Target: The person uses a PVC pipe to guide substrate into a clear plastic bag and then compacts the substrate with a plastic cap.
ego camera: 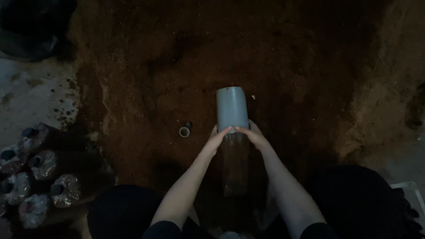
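Note:
A clear plastic bag [234,166] packed with brown substrate stands in front of me, with a grey plastic tube [231,107] sticking out of its top. My left hand [218,137] and my right hand [253,134] grip the bag's neck just under the tube, one on each side, thumbs meeting at the tube's lower edge. A small pale ring [184,132] and a dark cap [189,125] lie on the substrate left of my left hand.
A wide heap of brown substrate [186,57] covers the floor ahead. Several filled, capped bags [42,164] lie at the left on the pale concrete floor [31,93]. My dark-clothed knees [354,199] frame the bag.

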